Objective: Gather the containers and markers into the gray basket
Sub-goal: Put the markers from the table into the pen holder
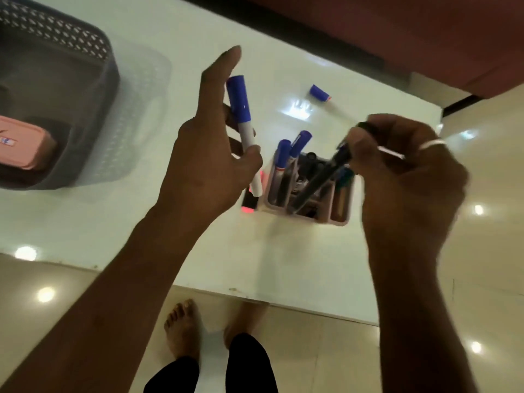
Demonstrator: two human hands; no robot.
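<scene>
My left hand [209, 154] holds a white marker with a blue cap [243, 123], upright, above the white table. My right hand [405, 171] grips a dark pen [317, 182] whose lower end slants into the pink pen holder [309, 188]. Two blue-capped markers [292, 148] stand in the holder's left compartment. A small blue marker piece with a red tip [319, 92] lies loose on the table behind. The gray basket [65, 89] sits at the left with a pink container [22, 146] inside it.
The white table [141, 222] ends close to me, with glossy floor tiles and my bare feet [184, 327] below. A dark red surface [425, 32] borders the table's far side. A red-lit object [249, 202] lies left of the holder.
</scene>
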